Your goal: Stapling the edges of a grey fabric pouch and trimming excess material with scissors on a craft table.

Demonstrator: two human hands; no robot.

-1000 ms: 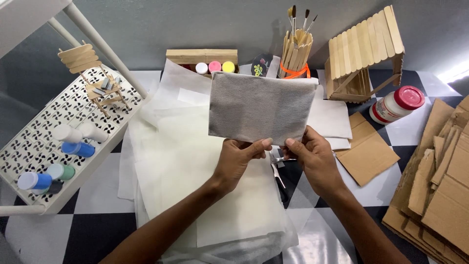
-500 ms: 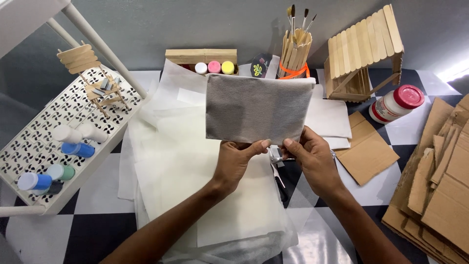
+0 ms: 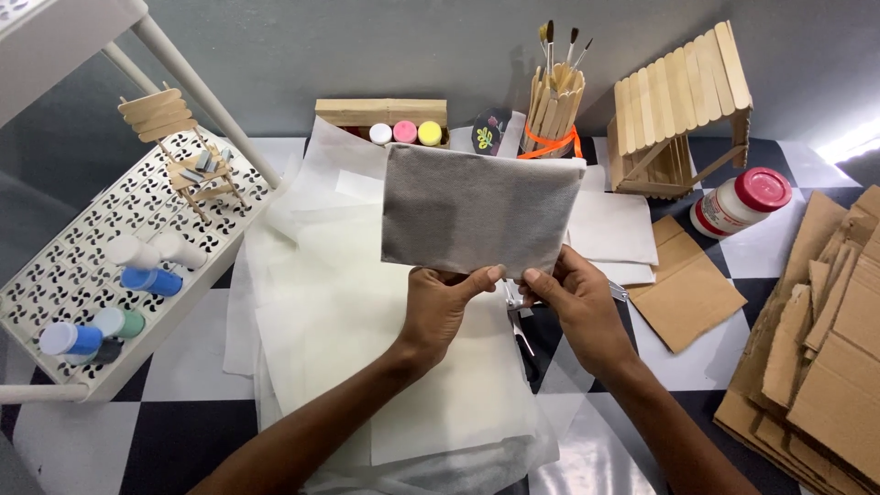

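Observation:
I hold a grey rectangular sheet upright in front of me by its lower edge. My left hand pinches that edge just left of the middle, thumb on the near side. My right hand grips the edge close beside it. Under my hands lies a pile of white translucent paper sheets on the checkered table. A metal tool, maybe scissors, lies on the table between and below my hands, mostly hidden.
A white perforated shelf at the left carries paint bottles and a small stick chair. At the back stand paint pots, a cup of sticks and brushes and a stick house. A red-capped jar and cardboard pieces lie right.
Both hands have lifted the grey sheet slightly and held it flatter toward me; nothing else has moved.

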